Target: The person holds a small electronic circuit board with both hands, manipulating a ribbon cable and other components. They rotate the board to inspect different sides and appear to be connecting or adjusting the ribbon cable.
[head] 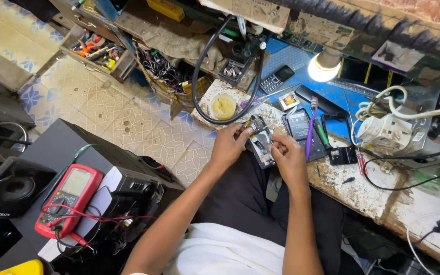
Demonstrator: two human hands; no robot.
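Both hands were clamped on an opened phone near the bench edge: left hand, right hand.

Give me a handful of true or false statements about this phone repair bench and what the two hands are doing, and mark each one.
1. Both hands are on the opened phone at the bench edge. True: the left hand grips its left side and the right hand its lower right.
2. The lamp over the bench is switched off. False: its bulb glows brightly.
3. A red multimeter lies on the dark box to the person's left. True.
4. The purple toothbrush is in the right hand. False: it lies on the bench, beside a dark phone.
5. The small round tub holds blue liquid. False: its contents look yellow.
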